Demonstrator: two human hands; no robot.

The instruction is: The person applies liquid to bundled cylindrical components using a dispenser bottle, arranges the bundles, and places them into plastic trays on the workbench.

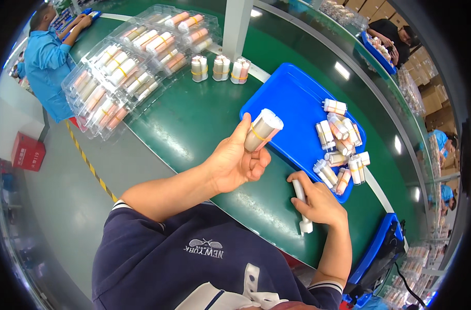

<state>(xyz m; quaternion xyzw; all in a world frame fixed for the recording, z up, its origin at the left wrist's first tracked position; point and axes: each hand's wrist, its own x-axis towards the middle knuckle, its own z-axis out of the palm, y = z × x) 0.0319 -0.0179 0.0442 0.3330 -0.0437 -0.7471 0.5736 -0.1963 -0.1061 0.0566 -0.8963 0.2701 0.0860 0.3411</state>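
Observation:
My left hand (230, 163) is closed round a bundle of short cylinders (262, 132), white-topped with grey and pink sides and a yellow band about them. The bundle is tilted, in front of the near left edge of a blue tray (287, 98). Just above the green table, my right hand (320, 202) grips a slim, pale grey rod-like tool (299, 192) with a wider white end pointing toward me. What kind of tool it is, I cannot make out. Several similar banded bundles (341, 126) lie heaped at the tray's right end.
Three banded bundles (220, 68) stand in a row on the green table (168, 119) beyond my left hand. Clear plastic trays (137, 67) full of bundles spread over the far left. A grey post (237, 31) rises behind. A co-worker in blue (47, 67) is at the far left.

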